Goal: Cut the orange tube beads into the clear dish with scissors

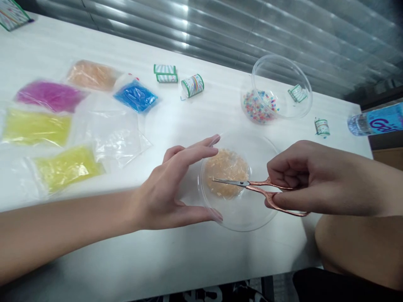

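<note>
A clear round dish (252, 214) holding pale orange beads (226, 172) sits on the white table near its front edge. My left hand (176, 188) cups the dish's left rim, fingers spread, thumb and index touching the edge. My right hand (311, 180) grips small rose-gold scissors (252, 186). Their blades are nearly together, with the tips pointing left over the beads.
Bags of beads lie at left: pink (50, 95), orange (91, 75), blue (136, 96), yellow (36, 128), yellow-green (67, 167), and an empty clear bag (116, 138). Small striped rolls (192, 85), a clear tub (277, 90) with mixed beads, and a water bottle (376, 119) lie farther back.
</note>
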A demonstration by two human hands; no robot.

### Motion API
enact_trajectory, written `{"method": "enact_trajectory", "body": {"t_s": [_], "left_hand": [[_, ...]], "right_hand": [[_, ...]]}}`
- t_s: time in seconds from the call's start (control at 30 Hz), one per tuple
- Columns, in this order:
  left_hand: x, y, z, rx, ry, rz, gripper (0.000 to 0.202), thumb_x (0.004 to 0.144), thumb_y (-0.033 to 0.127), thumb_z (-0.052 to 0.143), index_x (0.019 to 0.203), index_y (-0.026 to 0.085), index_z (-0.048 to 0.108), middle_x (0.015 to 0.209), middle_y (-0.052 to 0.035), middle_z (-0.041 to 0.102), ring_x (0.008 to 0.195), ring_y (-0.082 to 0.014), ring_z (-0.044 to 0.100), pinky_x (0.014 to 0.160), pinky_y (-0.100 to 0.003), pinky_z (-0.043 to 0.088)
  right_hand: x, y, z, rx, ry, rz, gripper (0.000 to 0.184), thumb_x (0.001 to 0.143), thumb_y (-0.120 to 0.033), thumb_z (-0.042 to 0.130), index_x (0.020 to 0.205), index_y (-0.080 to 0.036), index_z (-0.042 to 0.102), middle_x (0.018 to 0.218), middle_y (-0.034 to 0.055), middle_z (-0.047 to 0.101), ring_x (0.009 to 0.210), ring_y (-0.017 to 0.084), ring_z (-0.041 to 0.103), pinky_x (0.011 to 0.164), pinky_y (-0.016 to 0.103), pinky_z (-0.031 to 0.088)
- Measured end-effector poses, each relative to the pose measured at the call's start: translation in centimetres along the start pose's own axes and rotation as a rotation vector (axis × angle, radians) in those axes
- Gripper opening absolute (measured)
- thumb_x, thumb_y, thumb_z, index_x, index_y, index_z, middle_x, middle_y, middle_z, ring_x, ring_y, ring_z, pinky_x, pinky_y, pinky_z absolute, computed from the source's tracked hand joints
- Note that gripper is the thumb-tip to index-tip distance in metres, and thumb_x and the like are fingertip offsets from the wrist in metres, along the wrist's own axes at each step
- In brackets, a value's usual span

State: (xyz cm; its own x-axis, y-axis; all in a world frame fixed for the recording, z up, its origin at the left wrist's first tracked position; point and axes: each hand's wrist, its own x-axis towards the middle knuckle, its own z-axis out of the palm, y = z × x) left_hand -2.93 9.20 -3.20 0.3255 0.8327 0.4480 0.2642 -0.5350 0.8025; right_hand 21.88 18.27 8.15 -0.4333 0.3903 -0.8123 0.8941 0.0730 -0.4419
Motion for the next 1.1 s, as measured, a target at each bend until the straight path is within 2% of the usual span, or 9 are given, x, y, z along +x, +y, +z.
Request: {"method": "enact_trajectory", "body": {"t_s": [0.27,0.4,0.5,0.57,0.67,0.83,0.9,1.0,1.1], "left_hand": [[0.0,0.0,-0.1,0.017,0.003,0.041,0.100,0.064,0.044,0.087,0.146,0.025,0.032,0.144,-0.0178,0.049,0.134,-0.0364,0.048,0.109,-0.062,0.045],[0.1,0.0,-0.2,0.050,-0.002,0.064,0.101,0.064,0.046,0.086,0.145,0.016,0.033,0.145,-0.0236,0.046,0.133,-0.0382,0.048,0.108,-0.062,0.046],[0.3,0.2,-0.3,0.068,-0.014,0.078,0.111,0.057,0.055,0.087,0.145,0.012,0.033,0.150,-0.0277,0.037,0.139,-0.0424,0.038,0.109,-0.065,0.040],[0.4,0.3,-0.4,0.081,0.005,0.074,0.112,0.054,0.063,0.085,0.143,0.015,0.036,0.154,-0.0259,0.030,0.144,-0.0431,0.029,0.113,-0.066,0.033],[0.5,0.4,-0.5,0.109,0.066,0.058,0.095,0.062,0.067,0.078,0.137,0.020,0.044,0.158,-0.0196,0.025,0.147,-0.0412,0.023,0.116,-0.065,0.027],[0.6,0.2,-0.6,0.180,0.093,0.108,0.075,0.072,0.057,0.072,0.131,0.017,0.047,0.159,-0.0184,0.025,0.148,-0.0401,0.019,0.116,-0.064,0.026],[0.7,0.2,-0.6,0.205,0.120,0.121,0.064,0.075,0.052,0.071,0.126,0.019,0.051,0.158,-0.0162,0.028,0.146,-0.0371,0.027,0.116,-0.060,0.029],[0.9,0.2,-0.6,0.242,0.193,0.171,0.045,0.076,0.044,0.071,0.111,0.019,0.059,0.150,-0.0162,0.041,0.135,-0.0334,0.043,0.112,-0.055,0.035],[1.0,0.2,-0.5,0.255,0.215,0.220,0.031,0.078,0.036,0.070,0.102,0.018,0.061,0.142,-0.0165,0.048,0.128,-0.0329,0.048,0.107,-0.055,0.039]], "right_hand": [[0.2,0.4,-0.2,0.053,-0.041,-0.044,0.034,0.076,-0.042,0.066,0.057,-0.019,0.050,0.051,-0.0026,0.049,0.047,0.009,0.037,0.041,0.025,0.024],[-0.3,1.6,-0.7,0.116,-0.060,-0.074,0.035,0.077,-0.038,0.071,0.058,-0.019,0.049,0.052,-0.0043,0.044,0.049,0.009,0.034,0.042,0.025,0.023],[-1.1,1.7,-1.2,0.184,-0.074,-0.076,0.031,0.074,-0.027,0.075,0.057,-0.019,0.051,0.051,-0.0053,0.044,0.050,0.008,0.034,0.044,0.025,0.023],[-1.5,1.1,-1.4,0.256,-0.060,-0.064,0.034,0.073,-0.023,0.076,0.054,-0.018,0.048,0.049,-0.0057,0.043,0.048,0.007,0.033,0.044,0.025,0.023],[-1.8,0.2,-1.3,0.376,-0.059,-0.016,0.041,0.072,-0.022,0.077,0.052,-0.017,0.041,0.046,-0.0062,0.041,0.044,0.005,0.032,0.043,0.024,0.021],[-1.7,0.3,-1.1,0.442,-0.085,-0.060,0.039,0.068,-0.017,0.079,0.052,-0.017,0.044,0.045,-0.0069,0.043,0.041,0.004,0.033,0.040,0.021,0.021],[-1.6,0.6,-1.1,0.454,-0.091,-0.085,0.036,0.069,-0.017,0.079,0.053,-0.017,0.046,0.046,-0.0071,0.044,0.041,0.003,0.034,0.039,0.020,0.021],[-1.4,0.7,-1.2,0.476,-0.102,-0.104,0.034,0.068,-0.016,0.079,0.054,-0.017,0.048,0.045,-0.0071,0.044,0.040,0.004,0.034,0.038,0.020,0.020],[-1.2,0.6,-1.2,0.508,-0.112,-0.133,0.033,0.069,-0.018,0.079,0.054,-0.018,0.049,0.045,-0.0075,0.042,0.040,0.004,0.032,0.039,0.020,0.022]]}}
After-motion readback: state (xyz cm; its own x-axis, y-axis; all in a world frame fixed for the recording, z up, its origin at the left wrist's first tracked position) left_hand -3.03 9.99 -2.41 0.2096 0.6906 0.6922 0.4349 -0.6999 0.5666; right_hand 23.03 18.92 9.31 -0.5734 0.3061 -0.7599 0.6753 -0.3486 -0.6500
